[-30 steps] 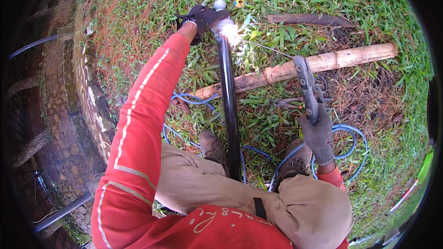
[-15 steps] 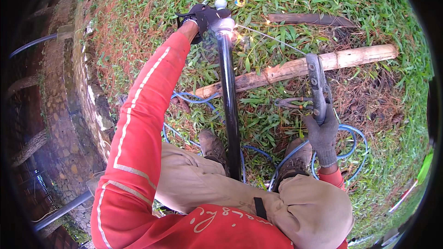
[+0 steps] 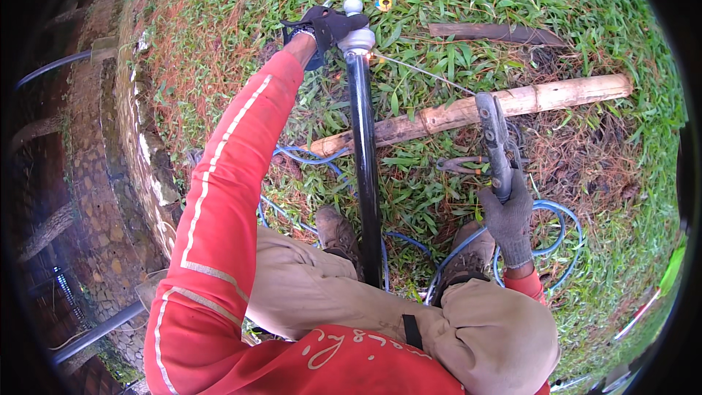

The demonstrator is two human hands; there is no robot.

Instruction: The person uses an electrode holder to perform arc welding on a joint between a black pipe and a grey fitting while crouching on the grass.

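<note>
My left hand (image 3: 323,28), in a black glove, is closed on the pale metal fitting (image 3: 357,39) with a ball tip atop the upright-looking black pole (image 3: 363,132), which runs between my feet. My right hand (image 3: 504,212), in a grey knit glove, grips a dark welding electrode holder (image 3: 494,135). A thin rod (image 3: 428,74) runs from the holder to the joint just below the fitting, where a small orange glow shows.
A bamboo pole (image 3: 558,94) lies crosswise behind the holder, near pliers (image 3: 461,166). A dark wood piece (image 3: 491,31) and a yellow ring-shaped item (image 3: 384,2) lie on grass. Blue cable (image 3: 559,230) coils by my right foot. A stone ledge (image 3: 150,175) drops away left.
The bright white arc has died down to a faint glow. My right hand and holder moved slightly right, then back a little left and down. My left hand shifted slightly right.
</note>
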